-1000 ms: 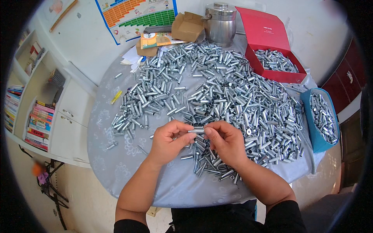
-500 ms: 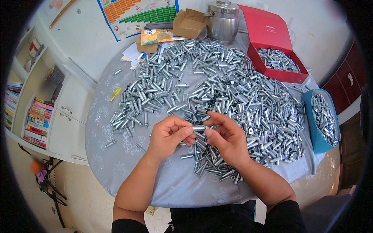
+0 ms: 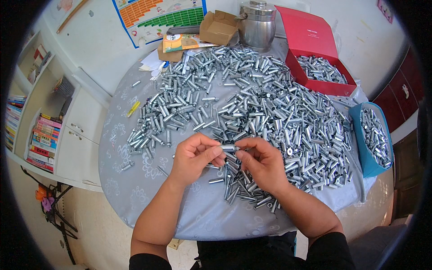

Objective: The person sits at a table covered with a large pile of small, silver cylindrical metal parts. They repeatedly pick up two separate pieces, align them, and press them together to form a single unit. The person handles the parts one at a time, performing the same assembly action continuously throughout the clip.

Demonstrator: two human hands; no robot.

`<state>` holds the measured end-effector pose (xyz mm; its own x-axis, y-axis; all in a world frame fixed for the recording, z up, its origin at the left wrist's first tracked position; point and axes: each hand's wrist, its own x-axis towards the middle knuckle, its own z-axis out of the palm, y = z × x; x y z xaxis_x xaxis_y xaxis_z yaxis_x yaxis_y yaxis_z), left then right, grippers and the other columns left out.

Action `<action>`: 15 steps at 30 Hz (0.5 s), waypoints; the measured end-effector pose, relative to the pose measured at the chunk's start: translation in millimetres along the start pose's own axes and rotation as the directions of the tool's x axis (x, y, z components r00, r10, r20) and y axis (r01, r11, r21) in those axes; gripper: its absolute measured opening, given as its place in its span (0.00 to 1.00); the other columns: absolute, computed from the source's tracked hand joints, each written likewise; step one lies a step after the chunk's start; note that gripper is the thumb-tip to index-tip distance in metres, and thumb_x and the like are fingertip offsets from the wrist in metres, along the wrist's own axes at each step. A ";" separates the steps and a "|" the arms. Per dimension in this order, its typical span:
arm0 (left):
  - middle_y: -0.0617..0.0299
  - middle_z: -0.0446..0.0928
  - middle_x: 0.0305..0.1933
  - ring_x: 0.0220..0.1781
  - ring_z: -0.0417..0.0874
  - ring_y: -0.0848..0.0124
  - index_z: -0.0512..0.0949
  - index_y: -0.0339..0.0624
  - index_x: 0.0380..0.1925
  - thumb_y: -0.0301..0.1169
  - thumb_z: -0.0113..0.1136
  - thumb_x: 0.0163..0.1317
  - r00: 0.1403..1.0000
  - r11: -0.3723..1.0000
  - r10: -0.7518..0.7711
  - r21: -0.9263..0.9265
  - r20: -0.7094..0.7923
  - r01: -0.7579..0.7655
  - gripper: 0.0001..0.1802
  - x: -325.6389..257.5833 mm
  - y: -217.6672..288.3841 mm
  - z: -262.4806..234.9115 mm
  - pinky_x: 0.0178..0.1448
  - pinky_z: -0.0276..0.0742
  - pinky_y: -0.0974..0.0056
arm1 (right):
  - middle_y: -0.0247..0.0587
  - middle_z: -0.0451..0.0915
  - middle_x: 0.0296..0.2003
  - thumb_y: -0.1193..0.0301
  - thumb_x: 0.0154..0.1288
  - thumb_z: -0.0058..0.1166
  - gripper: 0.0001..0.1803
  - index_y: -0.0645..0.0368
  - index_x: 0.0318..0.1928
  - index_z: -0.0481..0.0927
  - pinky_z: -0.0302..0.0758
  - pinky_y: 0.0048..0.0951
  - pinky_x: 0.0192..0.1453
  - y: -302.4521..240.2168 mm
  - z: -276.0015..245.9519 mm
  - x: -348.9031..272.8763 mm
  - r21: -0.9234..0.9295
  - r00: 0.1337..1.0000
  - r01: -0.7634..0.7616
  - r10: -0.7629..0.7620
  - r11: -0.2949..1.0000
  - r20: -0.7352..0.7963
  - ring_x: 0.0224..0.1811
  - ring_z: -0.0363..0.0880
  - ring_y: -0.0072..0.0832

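A shiny metal expansion bolt (image 3: 228, 148) lies level between my hands, just above the near edge of the pile. My left hand (image 3: 196, 158) pinches its left end between thumb and fingers. At its right end, the thumb and index finger of my right hand (image 3: 261, 163) close round the tip, which they partly hide. Beneath and beyond my hands spreads a large heap of similar metal sleeves and bolts (image 3: 288, 121) on the grey patterned tablecloth (image 3: 135, 180).
A red box (image 3: 324, 85) full of metal pieces stands at the back right, its lid raised. At the right edge is a blue bin (image 3: 366, 153), also filled. A steel pot (image 3: 257, 27), an open cardboard box (image 3: 219, 28) and a yellow marker (image 3: 133, 109) are farther off.
My right index finger has come down and closed with the thumb on the bolt's right end. My left hand keeps its hold almost unmoved.
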<state>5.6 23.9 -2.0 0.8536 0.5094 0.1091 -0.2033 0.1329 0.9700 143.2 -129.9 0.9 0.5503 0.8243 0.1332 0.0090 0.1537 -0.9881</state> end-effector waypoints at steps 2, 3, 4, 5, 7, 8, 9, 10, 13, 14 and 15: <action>0.54 0.83 0.32 0.30 0.86 0.69 0.77 0.35 0.39 0.24 0.61 0.65 1.000 1.000 0.009 -0.005 -0.015 -0.009 0.05 0.8 -1.7 -0.6 0.35 0.85 0.66 | 0.35 0.80 0.36 0.78 0.65 0.60 0.11 0.64 0.47 0.78 0.72 0.17 0.28 -3.7 4.5 -0.1 0.031 0.999 0.012 -0.010 0.999 -0.049 0.25 0.75 0.14; 0.54 0.83 0.32 0.30 0.86 0.69 0.77 0.35 0.39 0.24 0.61 0.65 1.000 1.000 0.010 -0.004 -0.013 -0.010 0.05 0.7 -1.5 -0.3 0.35 0.85 0.66 | 0.35 0.80 0.36 0.78 0.65 0.60 0.11 0.64 0.47 0.78 0.71 0.17 0.28 -5.2 5.7 -0.3 0.045 0.997 0.018 -0.015 0.999 -0.074 0.25 0.75 0.14; 0.53 0.83 0.32 0.30 0.86 0.69 0.77 0.35 0.39 0.24 0.61 0.65 1.000 1.000 0.010 -0.003 -0.010 -0.010 0.05 0.5 -1.0 0.2 0.35 0.85 0.66 | 0.35 0.80 0.36 0.77 0.65 0.60 0.11 0.64 0.47 0.78 0.71 0.17 0.28 -4.5 2.9 -0.2 0.017 0.999 -0.023 0.024 1.000 -0.029 0.25 0.75 0.13; 0.53 0.83 0.33 0.30 0.86 0.69 0.77 0.35 0.39 0.24 0.61 0.65 1.000 1.000 0.011 -0.002 -0.008 -0.011 0.05 0.2 -0.5 0.7 0.35 0.85 0.66 | 0.35 0.80 0.37 0.77 0.65 0.60 0.11 0.64 0.47 0.78 0.71 0.17 0.28 -2.9 -2.1 -0.1 -0.014 0.998 -0.063 0.063 0.998 0.014 0.25 0.74 0.13; 0.53 0.83 0.33 0.30 0.86 0.69 0.77 0.36 0.39 0.24 0.61 0.65 1.000 1.000 0.002 0.003 0.000 -0.002 0.05 0.3 0.2 1.9 0.35 0.85 0.66 | 0.35 0.79 0.37 0.76 0.65 0.61 0.12 0.64 0.47 0.78 0.71 0.17 0.27 -0.1 -4.8 0.1 -0.048 0.997 -0.064 0.065 0.997 0.037 0.25 0.74 0.13; 0.53 0.83 0.33 0.30 0.86 0.69 0.77 0.36 0.39 0.24 0.61 0.65 1.000 1.000 -0.003 0.005 0.004 0.003 0.05 0.4 0.2 2.3 0.35 0.85 0.66 | 0.35 0.79 0.37 0.75 0.65 0.61 0.12 0.64 0.47 0.78 0.71 0.17 0.27 1.2 -3.6 0.0 -0.050 0.999 -0.026 0.027 0.998 0.019 0.26 0.74 0.13; 0.53 0.83 0.33 0.30 0.86 0.69 0.77 0.36 0.39 0.24 0.61 0.64 1.000 1.000 0.001 0.003 0.004 -0.001 0.05 0.3 -0.3 1.7 0.35 0.85 0.66 | 0.35 0.79 0.37 0.75 0.65 0.61 0.12 0.64 0.47 0.78 0.71 0.17 0.27 1.6 -2.1 0.0 -0.053 1.000 0.012 -0.012 0.999 0.001 0.26 0.74 0.13; 0.53 0.83 0.33 0.30 0.86 0.69 0.77 0.36 0.39 0.24 0.61 0.64 1.000 1.000 0.005 0.001 0.003 -0.005 0.05 0.3 -1.1 0.6 0.35 0.85 0.66 | 0.34 0.79 0.37 0.75 0.66 0.60 0.11 0.64 0.47 0.78 0.71 0.17 0.27 0.8 -0.7 0.2 -0.034 1.000 0.005 -0.005 0.999 -0.007 0.25 0.74 0.13; 0.53 0.83 0.33 0.30 0.86 0.69 0.77 0.36 0.39 0.24 0.61 0.64 1.000 1.000 0.008 0.002 0.003 -0.008 0.05 0.3 -2.2 -0.1 0.35 0.85 0.66 | 0.34 0.78 0.36 0.75 0.66 0.60 0.11 0.64 0.47 0.78 0.71 0.17 0.27 -0.6 0.4 0.2 -0.019 1.000 -0.031 0.031 0.999 0.001 0.25 0.74 0.13; 0.53 0.83 0.33 0.30 0.86 0.69 0.77 0.36 0.39 0.24 0.61 0.64 1.000 1.000 0.008 0.005 0.004 -0.008 0.05 0.3 -2.5 -0.1 0.35 0.85 0.66 | 0.34 0.78 0.35 0.75 0.66 0.60 0.11 0.64 0.47 0.78 0.71 0.17 0.27 0.7 -1.7 0.1 -0.041 0.998 -0.053 0.054 0.998 0.023 0.25 0.74 0.13; 0.53 0.83 0.33 0.30 0.86 0.69 0.77 0.36 0.39 0.24 0.61 0.64 1.000 1.000 0.006 0.004 0.002 -0.006 0.06 0.4 -2.7 -0.1 0.35 0.85 0.66 | 0.33 0.78 0.35 0.75 0.66 0.59 0.11 0.64 0.47 0.78 0.71 0.17 0.27 1.1 -2.8 0.2 -0.064 0.996 -0.072 0.075 0.995 0.046 0.25 0.74 0.13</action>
<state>6.5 23.8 -4.6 0.8535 0.5081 0.1157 -0.2069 0.1264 0.9702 145.7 -131.1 -0.4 0.5107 0.8575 0.0618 0.0229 0.0583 -0.9980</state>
